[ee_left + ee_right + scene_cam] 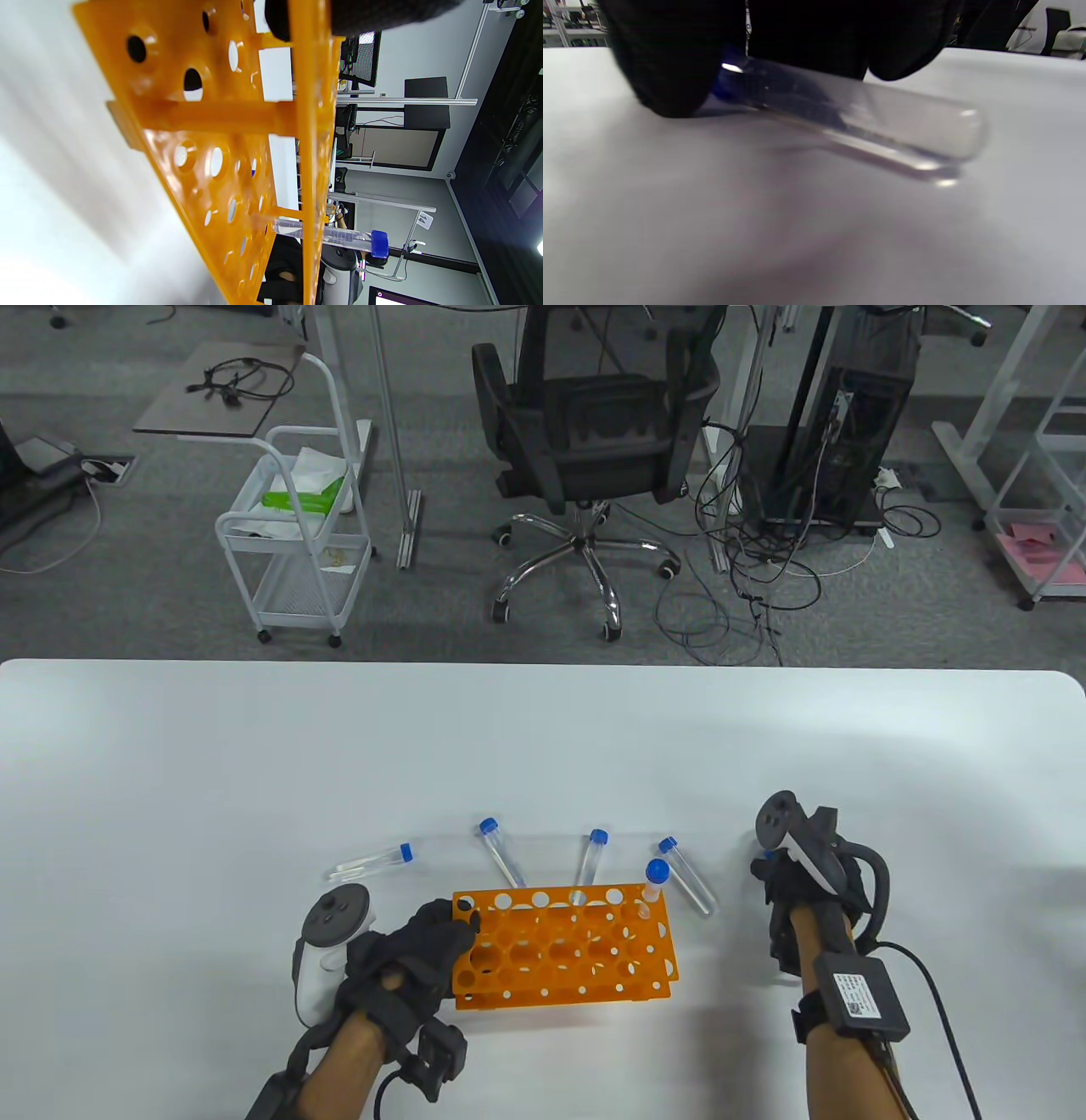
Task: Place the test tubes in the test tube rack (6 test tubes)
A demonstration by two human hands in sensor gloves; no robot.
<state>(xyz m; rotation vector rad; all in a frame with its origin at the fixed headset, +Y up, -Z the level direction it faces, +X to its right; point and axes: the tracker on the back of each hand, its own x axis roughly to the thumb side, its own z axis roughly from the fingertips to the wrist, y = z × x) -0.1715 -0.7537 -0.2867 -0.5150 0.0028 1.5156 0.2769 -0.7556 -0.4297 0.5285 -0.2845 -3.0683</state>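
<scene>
The orange test tube rack (pixel 560 942) stands on the white table (pixel 254 780) near the front. One blue-capped tube (pixel 656 878) stands in its far right corner; it also shows in the left wrist view (pixel 339 239). Several capped tubes lie on the table behind the rack, among them one far left (pixel 373 858) and one far right (pixel 689 878). My left hand (pixel 445 929) grips the rack's left end (pixel 212 127). My right hand (pixel 776 886), right of the rack, holds a clear tube (pixel 848 110) by its blue-capped end, low against the table.
Beyond the table's far edge, on the floor, stand an office chair (pixel 594 432), a white cart (pixel 297 551) and loose cables (pixel 747 585). My right forearm carries a black sensor box (pixel 861 993) with a cable.
</scene>
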